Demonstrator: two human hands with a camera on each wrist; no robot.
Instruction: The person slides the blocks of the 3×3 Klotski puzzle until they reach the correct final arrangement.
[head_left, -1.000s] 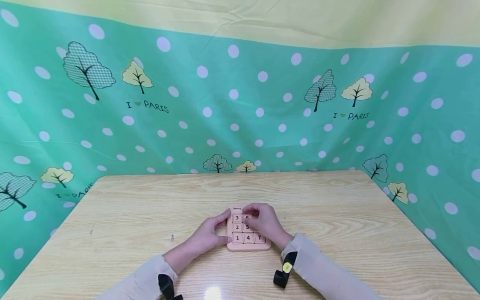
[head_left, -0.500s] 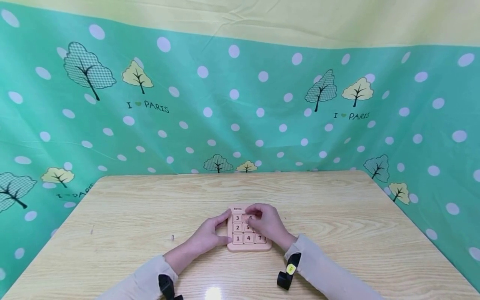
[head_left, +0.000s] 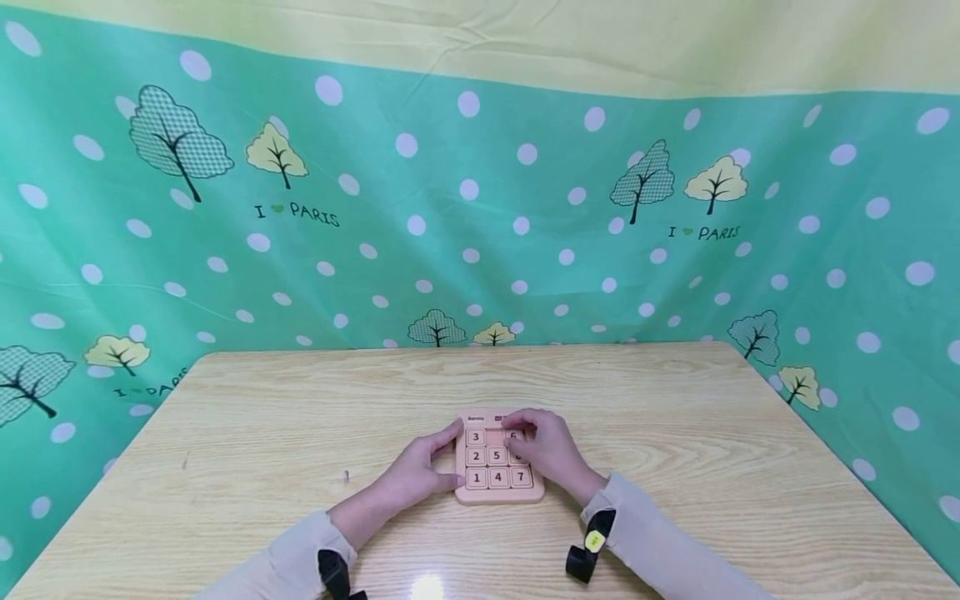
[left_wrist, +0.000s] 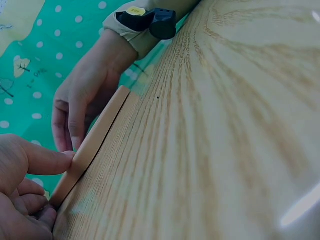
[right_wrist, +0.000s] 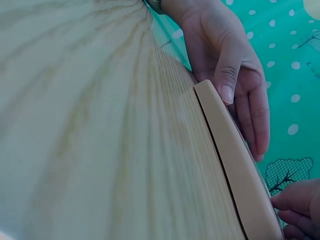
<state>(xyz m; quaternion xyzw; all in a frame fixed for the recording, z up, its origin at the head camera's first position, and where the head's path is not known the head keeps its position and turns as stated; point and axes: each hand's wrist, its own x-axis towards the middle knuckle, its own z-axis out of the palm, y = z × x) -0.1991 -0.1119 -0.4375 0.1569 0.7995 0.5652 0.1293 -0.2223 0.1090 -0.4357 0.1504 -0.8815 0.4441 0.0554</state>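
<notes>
A pink number slide puzzle (head_left: 498, 495) lies flat on the table. My left hand (head_left: 414, 475) holds its left side, index finger near the far corner and thumb near the front one. My right hand (head_left: 552, 454) is over its far right part, with thumb and index finger at the tile marked 6 (head_left: 513, 435). An uncovered slot sits between that tile and the 3 tile (head_left: 476, 437). The 8 tile is partly covered by my right hand. Both wrist views show the puzzle edge-on, so its tiles are hidden there.
The wooden table (head_left: 300, 400) extends around the puzzle. A small dark mark (head_left: 347, 476) is on its surface to the left. Behind it hangs a green dotted curtain (head_left: 360, 275). Each wrist carries a black strap with a camera.
My right hand has shifted right, and the 6 tile has slid from the top middle slot to the top right. The left hand keeps its place on the puzzle.
</notes>
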